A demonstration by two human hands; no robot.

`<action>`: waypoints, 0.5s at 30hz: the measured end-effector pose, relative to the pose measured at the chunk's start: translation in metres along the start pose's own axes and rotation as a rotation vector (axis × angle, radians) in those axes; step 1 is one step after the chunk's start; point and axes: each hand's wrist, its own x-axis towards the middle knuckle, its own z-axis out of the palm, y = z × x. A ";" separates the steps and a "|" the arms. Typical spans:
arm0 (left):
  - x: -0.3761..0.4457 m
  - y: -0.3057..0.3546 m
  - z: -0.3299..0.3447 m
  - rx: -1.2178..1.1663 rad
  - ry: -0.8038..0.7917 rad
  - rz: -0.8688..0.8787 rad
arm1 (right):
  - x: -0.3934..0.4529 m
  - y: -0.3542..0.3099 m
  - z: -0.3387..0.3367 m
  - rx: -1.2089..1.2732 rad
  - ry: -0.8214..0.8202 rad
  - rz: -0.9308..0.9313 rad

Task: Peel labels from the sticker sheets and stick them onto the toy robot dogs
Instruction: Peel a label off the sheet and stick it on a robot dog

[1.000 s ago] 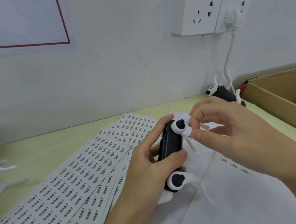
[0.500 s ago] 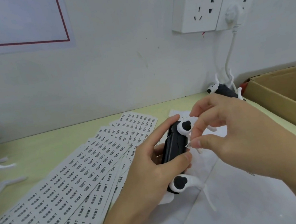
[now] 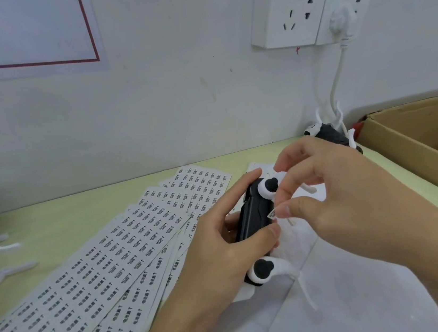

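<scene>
The left hand grips the toy dog above the desk, long axis pointing away, while the right hand pinches a label just touching its right flank.

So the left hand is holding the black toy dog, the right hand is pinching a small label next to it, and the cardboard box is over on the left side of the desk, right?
Not quite: the cardboard box sits on the right side of the desk, not the left. The head view shows it. The rest holds: the left hand holds the black toy dog, and the right hand pinches a small label next to it.
</scene>
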 end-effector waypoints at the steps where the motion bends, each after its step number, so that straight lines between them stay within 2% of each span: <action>1: 0.000 0.000 0.000 0.000 0.005 -0.002 | 0.000 0.000 0.000 -0.001 0.000 -0.002; 15: 0.001 -0.001 0.000 -0.028 0.023 -0.015 | 0.000 -0.003 0.002 -0.044 0.030 -0.022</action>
